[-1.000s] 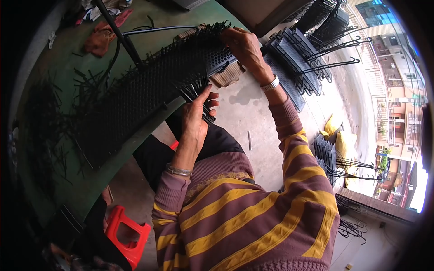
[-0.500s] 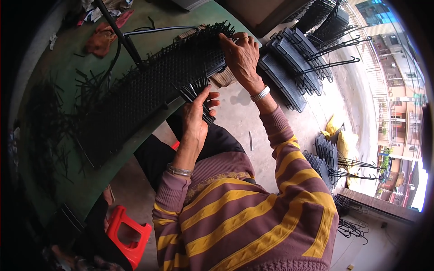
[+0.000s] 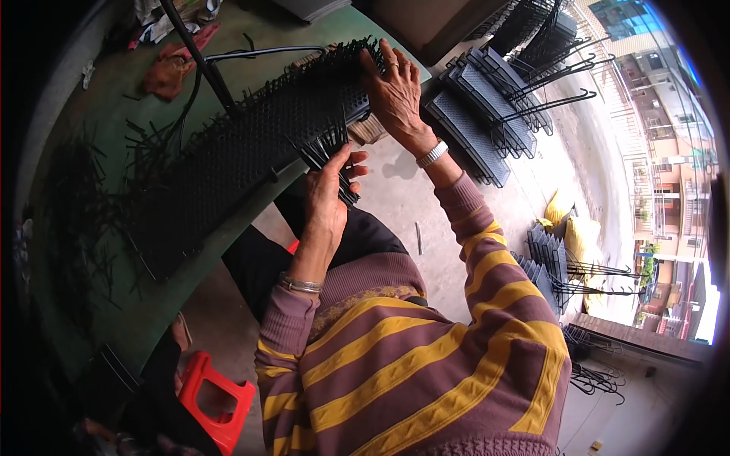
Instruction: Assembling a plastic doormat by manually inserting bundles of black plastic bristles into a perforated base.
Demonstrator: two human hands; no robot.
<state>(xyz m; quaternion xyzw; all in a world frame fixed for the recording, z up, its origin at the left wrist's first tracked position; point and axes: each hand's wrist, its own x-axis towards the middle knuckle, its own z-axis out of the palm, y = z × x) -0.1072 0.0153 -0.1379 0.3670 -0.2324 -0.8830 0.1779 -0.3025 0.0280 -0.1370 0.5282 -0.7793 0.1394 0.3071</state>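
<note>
My left hand (image 3: pixel 328 186) is closed round a bundle of thin black strips (image 3: pixel 327 144), whose ends fan out above the thumb. Right beside the bundle lies a long, curved black perforated panel (image 3: pixel 251 140). A dense row of short black strips (image 3: pixel 319 68) bristles along its far edge. My right hand (image 3: pixel 395 95) is over the panel's far right end, at the strips there, its thumb and fingers apart and nothing visible between them.
The panel rests on a green table (image 3: pixel 220 247) with loose black strips (image 3: pixel 84 205) at its left. A black metal bar (image 3: pixel 198 57) rises beyond the panel. Finished-looking dark mesh racks with hooks (image 3: pixel 475 106) stand at the right. A red stool (image 3: pixel 217 395) is at the lower left.
My right hand has shifted slightly up and left, and its fingers have stretched out from a more curled pose. My left hand stays round the strips, almost in place.
</note>
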